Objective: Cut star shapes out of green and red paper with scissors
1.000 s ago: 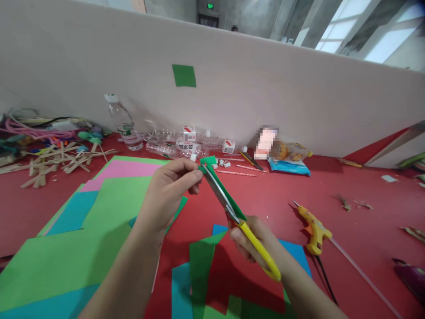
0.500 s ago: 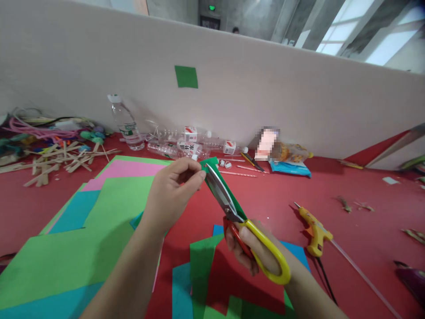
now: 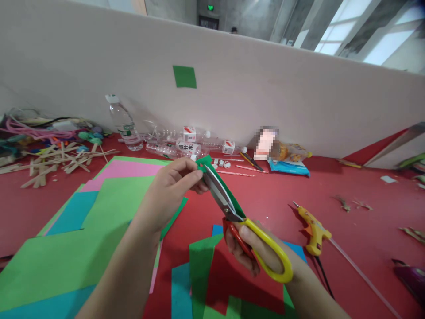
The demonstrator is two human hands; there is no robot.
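My left hand (image 3: 169, 192) pinches the top end of a narrow dark green paper strip (image 3: 206, 162) above the red table. My right hand (image 3: 257, 252) grips scissors (image 3: 239, 217) with yellow and red handles; their blades are parted and lie along the strip, pointing up toward my left fingers. The strip runs down behind the blades toward the scissor pivot. Below my hands lie cut pieces of green paper (image 3: 200, 266) and blue paper (image 3: 181, 290) on the table.
Large green, pink and blue sheets (image 3: 109, 208) cover the left of the red table (image 3: 358, 221). A yellow glue gun (image 3: 314, 228) lies at right. Plastic bottles (image 3: 124, 122), wooden sticks (image 3: 56, 161), pencils and a snack bag (image 3: 288, 166) line the partition wall.
The scissor handles have spread apart and the blades have parted. My right hand has shifted slightly down and right; my left hand still pinches the green strip.
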